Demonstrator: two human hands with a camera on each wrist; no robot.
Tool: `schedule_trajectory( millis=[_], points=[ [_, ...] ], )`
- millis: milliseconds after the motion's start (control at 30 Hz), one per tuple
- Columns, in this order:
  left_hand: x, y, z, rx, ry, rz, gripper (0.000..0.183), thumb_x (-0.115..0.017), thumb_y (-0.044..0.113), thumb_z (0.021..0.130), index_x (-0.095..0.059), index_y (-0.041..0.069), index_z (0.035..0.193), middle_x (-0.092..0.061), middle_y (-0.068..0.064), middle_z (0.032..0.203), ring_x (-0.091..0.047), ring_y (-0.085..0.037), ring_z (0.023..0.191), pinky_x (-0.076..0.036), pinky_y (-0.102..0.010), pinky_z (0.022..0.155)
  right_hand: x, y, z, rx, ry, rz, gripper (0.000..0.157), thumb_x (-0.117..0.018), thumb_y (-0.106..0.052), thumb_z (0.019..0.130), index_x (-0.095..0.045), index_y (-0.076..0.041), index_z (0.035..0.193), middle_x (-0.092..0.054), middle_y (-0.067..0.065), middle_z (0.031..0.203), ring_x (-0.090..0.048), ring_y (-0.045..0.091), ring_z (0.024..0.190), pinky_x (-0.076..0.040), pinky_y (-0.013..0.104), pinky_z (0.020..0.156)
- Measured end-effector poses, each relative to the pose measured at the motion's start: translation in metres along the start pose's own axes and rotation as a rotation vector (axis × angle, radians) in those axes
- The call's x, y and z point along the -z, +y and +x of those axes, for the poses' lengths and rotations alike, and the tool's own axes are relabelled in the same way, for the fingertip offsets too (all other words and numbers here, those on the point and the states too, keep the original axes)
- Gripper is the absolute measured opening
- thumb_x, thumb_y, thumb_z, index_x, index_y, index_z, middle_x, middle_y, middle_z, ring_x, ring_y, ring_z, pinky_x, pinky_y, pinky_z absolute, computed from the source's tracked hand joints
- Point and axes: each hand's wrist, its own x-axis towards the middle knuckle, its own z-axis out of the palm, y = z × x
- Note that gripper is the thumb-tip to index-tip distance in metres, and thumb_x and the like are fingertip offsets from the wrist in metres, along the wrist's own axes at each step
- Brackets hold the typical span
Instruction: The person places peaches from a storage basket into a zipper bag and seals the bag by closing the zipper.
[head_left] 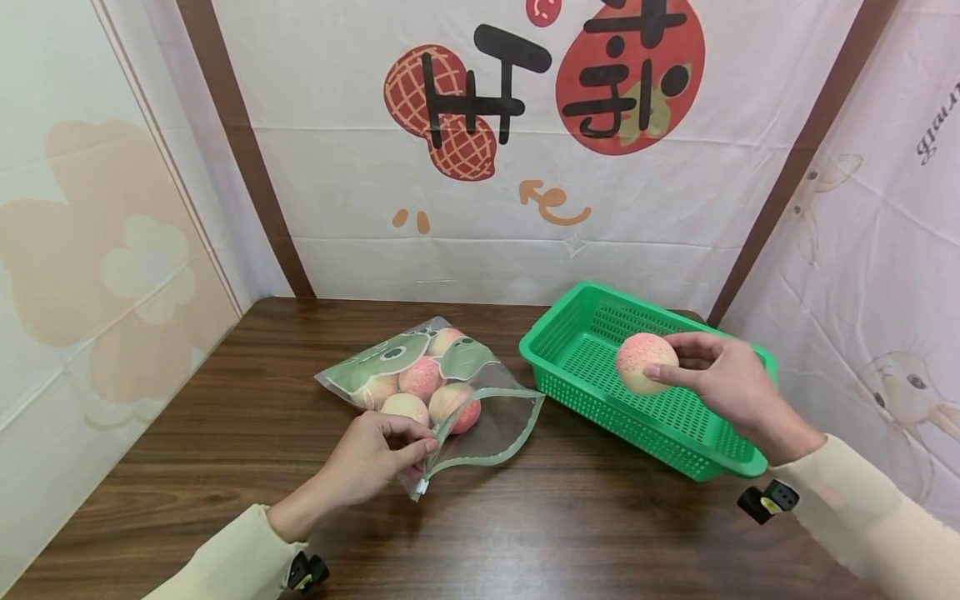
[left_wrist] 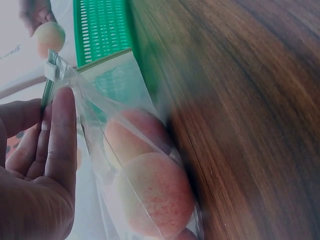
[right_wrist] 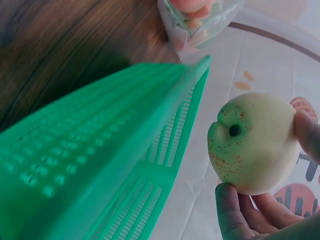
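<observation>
Between thumb and fingers my right hand (head_left: 723, 375) holds a pink and cream peach (head_left: 645, 363) above the green basket (head_left: 592, 417). In the right wrist view the peach (right_wrist: 255, 142) shows a greenish end with a dark hole. A clear zip bag (head_left: 498, 429) with a green print lies on the table, its mouth parted toward the basket. Several peaches (head_left: 422, 377) are inside it. My left hand (head_left: 375, 458) pinches the bag's edge close to the white slider (head_left: 422, 487). From the left wrist, two peaches (left_wrist: 155, 195) show large through the film.
The basket stands at the right of the brown wooden table (head_left: 525, 533), close to the bag's open corner. Printed white cloth (head_left: 337, 192) hangs behind the table and at both sides.
</observation>
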Motion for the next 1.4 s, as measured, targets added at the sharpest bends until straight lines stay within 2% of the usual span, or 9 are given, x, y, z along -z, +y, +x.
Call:
schedule_trajectory(
  millis=[233,467,633,967,1400],
  points=[
    [0.0,0.001,0.001,-0.008,0.004,0.009,0.009,-0.077,0.013,0.093,-0.079,0.003,0.093,-0.072,-0.006,0.075,-0.07,-0.015,0.065,-0.059,-0.029,0.057,-0.014,-0.006,-0.007,0.034,0.0,0.065,0.067,-0.084,-0.044,0.085,-0.062,-0.007,0.135,-0.069,0.009,0.125,-0.068,0.005,0.102,-0.056,0.027,0.084],
    [0.0,0.002,0.001,-0.002,0.011,0.026,0.009,-0.078,0.013,0.092,-0.079,0.004,0.093,-0.071,-0.005,0.074,-0.069,-0.014,0.064,-0.057,-0.027,0.056,-0.03,-0.008,-0.012,0.054,-0.007,0.094,0.065,-0.085,-0.043,0.085,-0.063,-0.007,0.134,-0.069,0.011,0.126,-0.068,0.016,0.109,-0.057,0.028,0.086],
    [-0.001,0.002,0.001,-0.002,0.01,0.023,0.009,-0.078,0.013,0.092,-0.079,0.004,0.093,-0.072,-0.006,0.075,-0.069,-0.015,0.064,-0.058,-0.028,0.056,-0.042,-0.007,-0.016,0.067,-0.019,0.13,0.065,-0.085,-0.043,0.085,-0.063,-0.008,0.135,-0.069,0.011,0.126,-0.067,0.022,0.112,-0.059,0.036,0.087],
    [-0.001,0.003,0.001,-0.002,0.002,0.013,0.009,-0.077,0.012,0.093,-0.079,0.003,0.093,-0.071,-0.006,0.075,-0.07,-0.015,0.064,-0.059,-0.029,0.056,-0.066,-0.009,-0.021,0.069,-0.038,0.21,0.06,-0.086,-0.035,0.084,-0.064,-0.006,0.133,-0.07,0.011,0.124,-0.068,0.023,0.11,-0.058,0.029,0.085],
    [0.0,0.003,0.002,0.001,-0.003,0.011,0.009,-0.077,0.012,0.093,-0.079,0.003,0.093,-0.071,-0.006,0.075,-0.07,-0.016,0.065,-0.059,-0.029,0.056,-0.096,-0.008,-0.023,0.049,-0.046,0.287,0.057,-0.09,-0.028,0.082,-0.067,-0.005,0.129,-0.071,0.011,0.121,-0.068,0.025,0.108,-0.058,0.03,0.083]
  ],
)
